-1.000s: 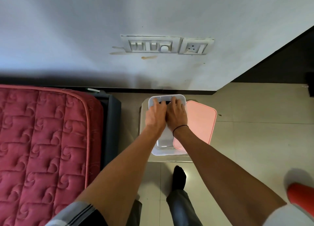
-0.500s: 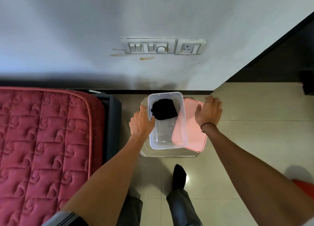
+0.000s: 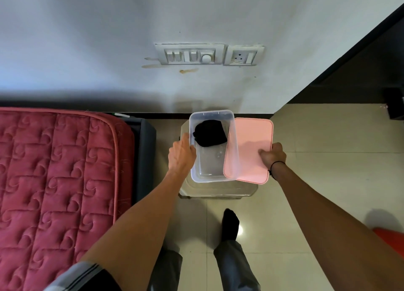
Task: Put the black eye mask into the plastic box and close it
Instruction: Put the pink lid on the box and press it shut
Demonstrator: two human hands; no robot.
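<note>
Head view, from left to right, we see a red quilted mattress [image 3: 54, 181] filling the left side, its dark frame just beside a low pale stool [image 3: 216, 190] that stands against the white wall. Our left hand [image 3: 181, 153] rests against the left wall of the clear plastic box [image 3: 213, 178], fingers curled over its rim — steadying it rather than lifting, as far as we can tell. The box sits on the stool, open, and the black eye mask [image 3: 210, 133] lies bunched inside at its far end, near the wall. To the right, the pink lid [image 3: 249, 142] lies flat with its left edge tucked behind the box's right wall. Our right hand [image 3: 272, 156] grips the lid's right edge, thumb on top and fingers wrapped under. Above on the wall we see a switch panel [image 3: 189, 54] and a socket [image 3: 243, 55] — side by side.
</note>
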